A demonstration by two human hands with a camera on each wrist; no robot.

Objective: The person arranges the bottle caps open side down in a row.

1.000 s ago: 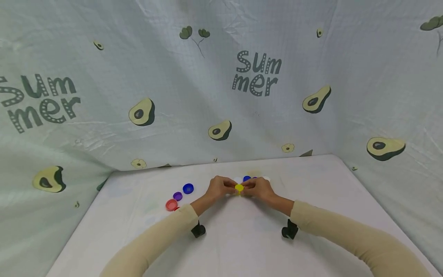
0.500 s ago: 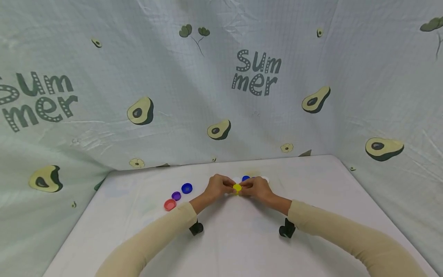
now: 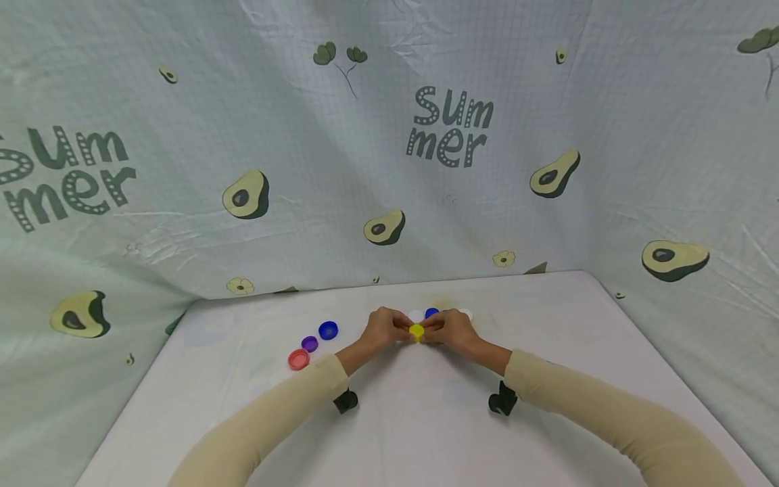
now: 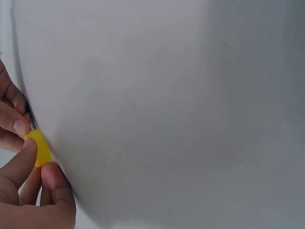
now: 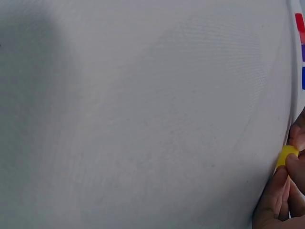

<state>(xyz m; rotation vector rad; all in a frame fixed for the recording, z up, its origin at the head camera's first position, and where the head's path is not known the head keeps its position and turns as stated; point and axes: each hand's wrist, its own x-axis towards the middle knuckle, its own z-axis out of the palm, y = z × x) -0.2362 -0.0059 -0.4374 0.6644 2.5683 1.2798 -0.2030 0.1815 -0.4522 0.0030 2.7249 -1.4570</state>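
Head view: both hands (image 3: 381, 328) (image 3: 456, 331) in pinch on yellow piece (image 3: 416, 331), far table edge (image 3: 341, 291) beyond.

Our left forearm (image 3: 282, 411) slants forward and inward from our left side, and our right forearm (image 3: 572, 392) mirrors it from the right. Both reach well out in front of us, the left wrist (image 3: 349, 357) and right wrist (image 3: 491, 356) bare. Our left grip (image 3: 382, 327) and right grip (image 3: 455, 331) face each other close together, the thumb (image 4: 27, 149) and fingers (image 4: 57, 182) of each bent into a pinch.
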